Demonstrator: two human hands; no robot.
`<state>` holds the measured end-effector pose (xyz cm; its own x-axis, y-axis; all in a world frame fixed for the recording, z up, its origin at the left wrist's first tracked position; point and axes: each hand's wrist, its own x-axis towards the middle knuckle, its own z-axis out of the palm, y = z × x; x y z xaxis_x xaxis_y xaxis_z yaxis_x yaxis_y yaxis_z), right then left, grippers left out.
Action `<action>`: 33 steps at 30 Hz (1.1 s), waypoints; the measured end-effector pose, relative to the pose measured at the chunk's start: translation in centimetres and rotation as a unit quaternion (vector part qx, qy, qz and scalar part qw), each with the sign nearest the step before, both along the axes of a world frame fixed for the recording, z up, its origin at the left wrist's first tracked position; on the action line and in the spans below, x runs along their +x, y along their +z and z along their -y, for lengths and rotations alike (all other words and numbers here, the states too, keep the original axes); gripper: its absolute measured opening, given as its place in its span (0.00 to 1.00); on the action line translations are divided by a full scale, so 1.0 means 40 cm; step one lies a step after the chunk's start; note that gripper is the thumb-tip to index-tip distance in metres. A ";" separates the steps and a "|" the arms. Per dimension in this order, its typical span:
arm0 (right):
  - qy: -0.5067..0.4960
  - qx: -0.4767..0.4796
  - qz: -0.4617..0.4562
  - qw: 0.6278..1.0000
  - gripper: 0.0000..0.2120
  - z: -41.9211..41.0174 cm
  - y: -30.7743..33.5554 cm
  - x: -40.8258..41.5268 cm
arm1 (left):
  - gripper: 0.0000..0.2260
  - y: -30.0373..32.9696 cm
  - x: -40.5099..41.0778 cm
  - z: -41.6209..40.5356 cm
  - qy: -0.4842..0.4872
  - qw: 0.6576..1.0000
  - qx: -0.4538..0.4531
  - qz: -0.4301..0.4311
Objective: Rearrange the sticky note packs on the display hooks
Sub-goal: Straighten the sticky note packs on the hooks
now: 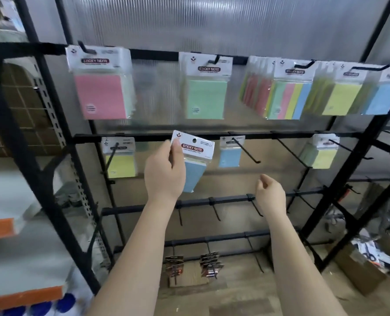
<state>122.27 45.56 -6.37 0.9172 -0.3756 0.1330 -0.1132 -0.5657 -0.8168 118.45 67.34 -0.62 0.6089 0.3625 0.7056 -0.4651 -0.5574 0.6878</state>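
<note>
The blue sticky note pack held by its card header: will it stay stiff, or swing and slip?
The blue sticky note pack probably swings: the left hand pinches only its white header, and the pad hangs tilted below. It looks light, since one pinch carries it. The clear wrapper may be slippery, though the card header likely grips better.

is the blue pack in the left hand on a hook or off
Off. The left hand pinches the blue pack by its card, tilted, and its hang hole shows with no hook through it.
</note>
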 end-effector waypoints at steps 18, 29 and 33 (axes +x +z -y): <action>0.245 -0.087 -0.092 0.961 0.17 0.093 0.030 0.429 | 0.20 0.003 0.061 0.218 0.179 0.983 -0.046 -0.024; 0.235 0.048 -0.033 0.970 0.16 0.064 0.001 0.485 | 0.18 -0.001 0.085 0.201 0.199 0.978 -0.053 -0.037; 0.215 0.099 -0.024 0.971 0.14 0.056 -0.012 0.470 | 0.19 0.000 0.093 0.188 0.202 0.977 -0.063 -0.037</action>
